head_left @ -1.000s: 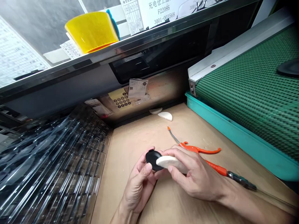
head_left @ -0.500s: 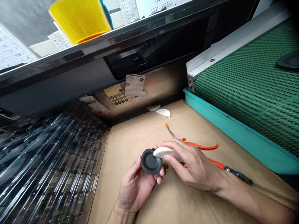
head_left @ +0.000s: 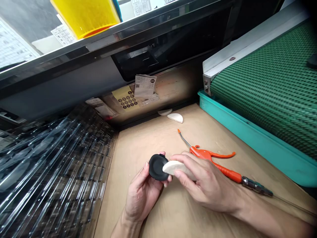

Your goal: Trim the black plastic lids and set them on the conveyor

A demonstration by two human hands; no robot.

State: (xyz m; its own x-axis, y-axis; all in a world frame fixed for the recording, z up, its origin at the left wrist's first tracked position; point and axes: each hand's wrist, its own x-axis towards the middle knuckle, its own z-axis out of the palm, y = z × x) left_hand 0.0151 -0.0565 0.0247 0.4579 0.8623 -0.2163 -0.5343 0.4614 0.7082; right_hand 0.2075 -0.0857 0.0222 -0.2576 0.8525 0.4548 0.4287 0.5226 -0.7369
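My left hand (head_left: 142,193) pinches a small round black part (head_left: 157,167) between thumb and fingers, holding it above the brown cardboard work surface (head_left: 153,142). My right hand (head_left: 205,185) grips a white half-moon pad (head_left: 173,167) and presses its tip against the black part's right edge. Both hands are closed on what they hold. An orange air blow gun (head_left: 215,163) lies on the cardboard just behind my right hand, nozzle pointing back-left.
A stack of clear plastic trays (head_left: 52,172) fills the left. A green conveyor belt (head_left: 269,86) over a teal bin edge (head_left: 247,135) runs along the right. Two spare white pads (head_left: 175,117) lie at the back. Labels (head_left: 145,86) and a yellow tape roll (head_left: 85,15) sit behind.
The white pad has slid across the black part, which my left hand has turned slightly. The view has shifted a little; the blow gun lies where it was.
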